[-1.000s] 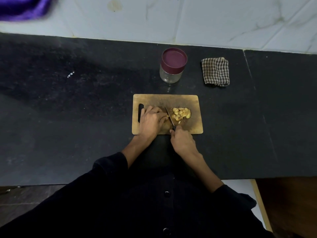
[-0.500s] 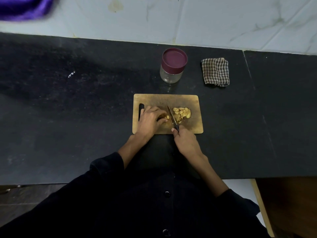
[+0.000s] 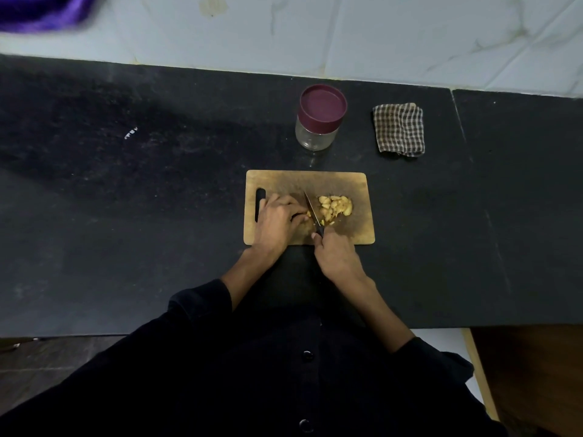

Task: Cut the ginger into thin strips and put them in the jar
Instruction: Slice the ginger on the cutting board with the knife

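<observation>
A wooden cutting board (image 3: 356, 190) lies on the black counter in front of me. A pile of pale yellow cut ginger pieces (image 3: 335, 207) sits near its middle. My left hand (image 3: 278, 220) rests on the board with curled fingers, pinning a ginger piece that is mostly hidden under the fingertips. My right hand (image 3: 336, 255) grips the dark handle of a small knife (image 3: 311, 209), whose blade points away from me between my left fingertips and the pile. Behind the board stands a clear glass jar (image 3: 318, 119) with a maroon lid on it.
A folded brown checked cloth (image 3: 399, 129) lies to the right of the jar. A tiled wall runs behind the black counter (image 3: 126, 200). A purple cloth (image 3: 41, 9) hangs at the top left. A wooden surface (image 3: 533, 373) is at the lower right.
The knife blade has shifted slightly back and forth beside my left fingertips in cutting strokes. My right hand has drawn a little toward me. The jar and cloth have not moved.
</observation>
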A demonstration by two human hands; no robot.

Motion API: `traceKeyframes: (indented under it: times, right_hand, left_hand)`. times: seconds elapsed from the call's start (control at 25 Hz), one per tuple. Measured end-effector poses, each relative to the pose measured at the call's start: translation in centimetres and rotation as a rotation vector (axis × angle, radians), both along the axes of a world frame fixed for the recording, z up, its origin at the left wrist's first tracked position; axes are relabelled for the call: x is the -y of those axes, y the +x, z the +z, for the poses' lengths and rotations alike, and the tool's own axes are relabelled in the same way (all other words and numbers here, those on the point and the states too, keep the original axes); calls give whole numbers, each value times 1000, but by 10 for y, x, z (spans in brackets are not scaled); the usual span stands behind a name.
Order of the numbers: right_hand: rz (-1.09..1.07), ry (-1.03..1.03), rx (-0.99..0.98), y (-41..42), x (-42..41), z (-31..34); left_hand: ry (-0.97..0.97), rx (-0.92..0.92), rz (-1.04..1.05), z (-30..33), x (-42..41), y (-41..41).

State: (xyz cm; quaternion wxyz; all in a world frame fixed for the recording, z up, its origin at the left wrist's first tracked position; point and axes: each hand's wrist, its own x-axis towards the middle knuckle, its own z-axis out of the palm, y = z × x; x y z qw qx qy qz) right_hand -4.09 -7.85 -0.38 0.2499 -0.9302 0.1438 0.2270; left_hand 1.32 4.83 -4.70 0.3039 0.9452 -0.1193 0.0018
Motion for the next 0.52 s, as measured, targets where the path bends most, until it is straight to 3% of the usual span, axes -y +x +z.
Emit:
traceKeyframes:
  times: [0.52]
  right_hand:
    - [-53,27,-21,-30,16,4]
  left_hand:
    - [-91,-23,18,-1,-2,-2]
